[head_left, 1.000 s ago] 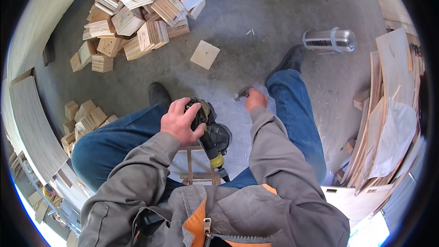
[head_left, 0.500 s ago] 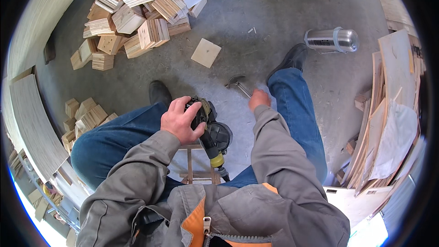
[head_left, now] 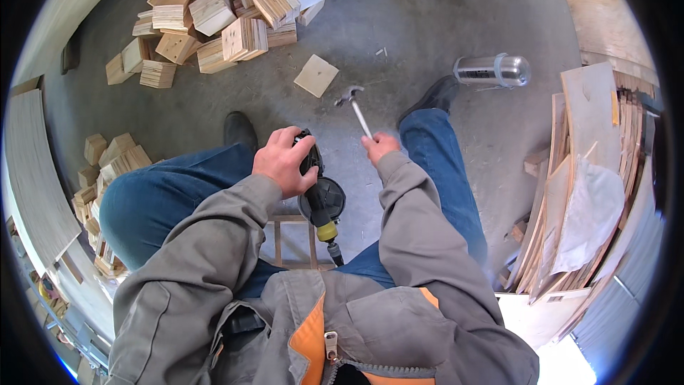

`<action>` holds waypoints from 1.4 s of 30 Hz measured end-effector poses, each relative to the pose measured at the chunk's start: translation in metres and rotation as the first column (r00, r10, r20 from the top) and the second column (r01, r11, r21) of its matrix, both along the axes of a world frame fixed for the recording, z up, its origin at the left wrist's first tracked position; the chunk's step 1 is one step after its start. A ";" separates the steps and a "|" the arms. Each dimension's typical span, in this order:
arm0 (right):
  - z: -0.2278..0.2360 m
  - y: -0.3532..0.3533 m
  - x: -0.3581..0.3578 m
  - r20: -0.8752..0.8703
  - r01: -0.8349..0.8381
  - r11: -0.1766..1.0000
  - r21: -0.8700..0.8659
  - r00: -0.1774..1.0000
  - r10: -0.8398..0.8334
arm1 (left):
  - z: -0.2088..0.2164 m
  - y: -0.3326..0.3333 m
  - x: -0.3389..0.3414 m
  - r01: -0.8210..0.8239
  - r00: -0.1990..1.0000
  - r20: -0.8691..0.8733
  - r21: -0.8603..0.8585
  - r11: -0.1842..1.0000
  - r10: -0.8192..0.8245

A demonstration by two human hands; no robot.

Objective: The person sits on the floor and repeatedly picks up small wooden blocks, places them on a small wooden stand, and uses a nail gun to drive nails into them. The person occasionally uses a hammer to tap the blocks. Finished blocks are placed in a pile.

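Note:
My left hand (head_left: 286, 162) is wrapped round the top of a black and yellow coil nail gun (head_left: 320, 207), covering part of its body. A round black magazine bulges from the nail gun's right side, and a hose fitting points toward me at its near end. Under the nail gun, between my knees, part of a wooden frame (head_left: 292, 218) shows. My right hand (head_left: 380, 148) is closed round the handle of a claw hammer (head_left: 360, 115). The hammer's metal head points away from me, up and left of the hand, apart from the nail gun.
A heap of plywood blocks (head_left: 214, 13) lies on the far left floor, with one square piece (head_left: 315, 75) apart from it. More small blocks (head_left: 127, 160) are beside my left knee. A steel flask (head_left: 491, 70) lies beyond my right foot. Plywood sheets (head_left: 591, 121) lean at right.
The hammer has swung up and to the left in my right hand, its head now farther from me. My left hand stays on the nail gun. The whole view has shifted slightly.

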State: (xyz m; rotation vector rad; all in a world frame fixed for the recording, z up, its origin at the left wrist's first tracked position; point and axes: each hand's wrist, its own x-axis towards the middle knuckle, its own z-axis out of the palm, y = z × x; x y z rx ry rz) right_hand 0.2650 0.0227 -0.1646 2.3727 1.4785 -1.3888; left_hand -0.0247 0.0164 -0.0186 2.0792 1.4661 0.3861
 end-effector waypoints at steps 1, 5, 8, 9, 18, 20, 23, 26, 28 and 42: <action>0.018 0.004 -0.006 -0.030 0.037 0.993 0.116 0.999 -0.034 | -0.001 -0.003 -0.003 -0.017 1.000 0.002 -0.021 1.000 0.017; 0.118 0.021 -0.045 -0.403 0.336 0.868 0.367 0.898 -0.177 | 0.002 -0.010 -0.011 -0.039 0.999 0.002 -0.034 0.999 0.039; 0.106 -0.005 -0.047 -0.474 0.437 0.859 0.265 0.835 -0.279 | 0.003 -0.010 -0.011 -0.037 0.999 0.026 -0.038 0.999 0.038; 0.068 -0.019 -0.034 -0.381 0.377 0.865 0.332 0.892 -0.243 | 0.001 -0.010 -0.009 -0.039 0.998 0.044 -0.032 0.999 0.040; 0.003 -0.025 -0.042 -0.162 0.240 0.901 0.363 0.968 -0.192 | -0.003 -0.010 -0.014 -0.049 0.997 0.053 0.002 0.999 0.049; 0.001 -0.029 -0.046 -0.125 0.165 0.911 0.379 0.984 -0.126 | -0.003 -0.008 -0.014 -0.045 0.997 0.056 0.004 0.999 0.045; -0.009 -0.037 -0.044 -0.099 0.150 0.923 0.355 0.987 -0.123 | -0.004 -0.006 -0.012 -0.037 0.998 0.057 0.018 0.999 0.036; -0.019 -0.045 -0.042 -0.067 0.133 0.906 0.401 0.991 -0.116 | -0.004 -0.006 -0.008 -0.030 0.998 0.058 0.030 0.999 0.028; -0.016 -0.039 -0.039 -0.033 0.082 0.920 0.383 0.997 -0.075 | -0.004 -0.006 -0.008 -0.033 0.998 0.058 0.034 0.999 0.031; -0.012 -0.042 -0.032 -0.003 0.030 0.849 0.527 0.999 -0.033 | -0.005 -0.006 0.000 -0.034 0.995 0.099 -0.001 0.999 0.034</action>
